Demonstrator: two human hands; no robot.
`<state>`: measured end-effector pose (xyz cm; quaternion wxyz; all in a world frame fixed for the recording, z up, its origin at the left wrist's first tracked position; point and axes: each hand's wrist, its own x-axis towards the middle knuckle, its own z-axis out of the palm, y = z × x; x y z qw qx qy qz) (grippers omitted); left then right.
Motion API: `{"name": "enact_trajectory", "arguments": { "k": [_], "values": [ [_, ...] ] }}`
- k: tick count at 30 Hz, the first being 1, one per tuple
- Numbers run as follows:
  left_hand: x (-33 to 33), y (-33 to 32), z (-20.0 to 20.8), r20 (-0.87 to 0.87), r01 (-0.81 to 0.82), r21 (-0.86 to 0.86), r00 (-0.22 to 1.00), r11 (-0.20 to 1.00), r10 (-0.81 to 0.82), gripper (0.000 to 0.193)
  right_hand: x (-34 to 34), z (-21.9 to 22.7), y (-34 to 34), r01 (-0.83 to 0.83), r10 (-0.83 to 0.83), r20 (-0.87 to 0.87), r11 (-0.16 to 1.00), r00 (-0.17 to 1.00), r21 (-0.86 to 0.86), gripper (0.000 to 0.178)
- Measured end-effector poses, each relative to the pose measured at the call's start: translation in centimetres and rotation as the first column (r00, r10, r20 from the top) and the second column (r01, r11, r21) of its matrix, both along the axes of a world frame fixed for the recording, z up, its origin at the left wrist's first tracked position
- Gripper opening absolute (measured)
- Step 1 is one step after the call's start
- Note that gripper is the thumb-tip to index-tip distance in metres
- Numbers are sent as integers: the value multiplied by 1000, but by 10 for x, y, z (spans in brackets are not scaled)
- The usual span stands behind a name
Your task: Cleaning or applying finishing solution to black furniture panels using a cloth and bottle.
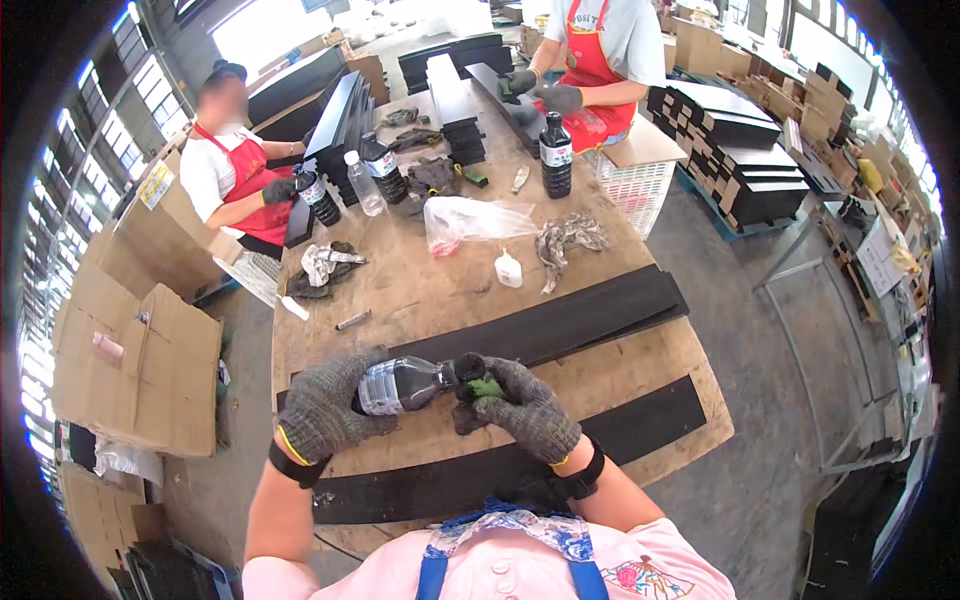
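Observation:
My left hand (330,408), in a grey knit glove, is wrapped round a clear plastic bottle (402,386) with dark liquid in it. The bottle lies tilted almost level, its black neck end pointing right. At that end my right hand (528,412), gloved alike, grips a small green sponge (487,389), its dark side by the bottle's mouth. Whether sponge and mouth touch I cannot tell. Beneath my hands a long black board (640,425) lies along the table's near edge. Just beyond them rest more long black boards (590,312), overlapping.
On the wooden table (420,290) are a plastic bag (470,222), a small white bottle (508,269), rags (568,245), a marker (353,320) and dark bottles (556,157). Two co-workers in red aprons (597,75) handle boards at the far side. Cardboard boxes (140,365) stand left.

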<state>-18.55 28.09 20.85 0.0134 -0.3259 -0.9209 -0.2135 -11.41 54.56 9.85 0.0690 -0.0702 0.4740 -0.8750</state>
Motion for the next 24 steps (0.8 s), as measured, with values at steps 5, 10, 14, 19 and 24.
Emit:
{"name": "enact_trajectory", "arguments": {
  "k": [5,10,14,19,24],
  "values": [
    [12,-4,-34,107,-83,202,992,976,63,88,5,27,9,-19,27,-26,967,999,255,55],
    [17,-4,-60,162,-167,382,980,909,113,87,12,33,6,100,-64,-120,939,991,330,53],
    [17,-1,-58,131,-171,376,983,911,130,87,14,25,7,174,-128,-155,926,980,335,52],
    [17,-2,-43,-101,-110,208,986,972,133,84,14,43,4,217,-145,-189,864,971,455,49],
    [13,3,-27,-199,-90,65,975,994,101,78,8,25,5,367,-148,-415,773,898,517,46]
  ]
}}
